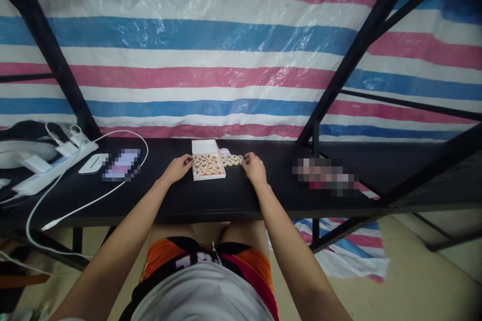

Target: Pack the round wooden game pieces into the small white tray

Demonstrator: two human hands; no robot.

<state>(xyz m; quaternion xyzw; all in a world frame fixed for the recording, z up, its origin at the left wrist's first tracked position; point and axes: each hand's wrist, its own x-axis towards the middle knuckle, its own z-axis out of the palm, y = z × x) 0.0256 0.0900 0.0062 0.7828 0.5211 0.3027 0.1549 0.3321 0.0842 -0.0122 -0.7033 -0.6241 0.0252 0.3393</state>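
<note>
An open white box (209, 177) lies on the black desk, its lid standing up at the back. Round Chinese chess pieces (208, 164) with red and black characters fill it in rows. My left hand (178, 168) is at the box's left side, fingers curled in with the tips against its edge. To the right of the box, more chess pieces (230, 160) lie in a short double row on the desk. At that row's right end my right hand (256, 167) has thumb and fingertips closed about the end pieces.
On the left lie a phone (122, 164), a white flat device (93, 163), a power strip (56, 168) and a white cable (86, 202). A blurred item (326, 174) sits at right. Black metal posts (341, 75) and a striped sheet (211, 77) bound the desk.
</note>
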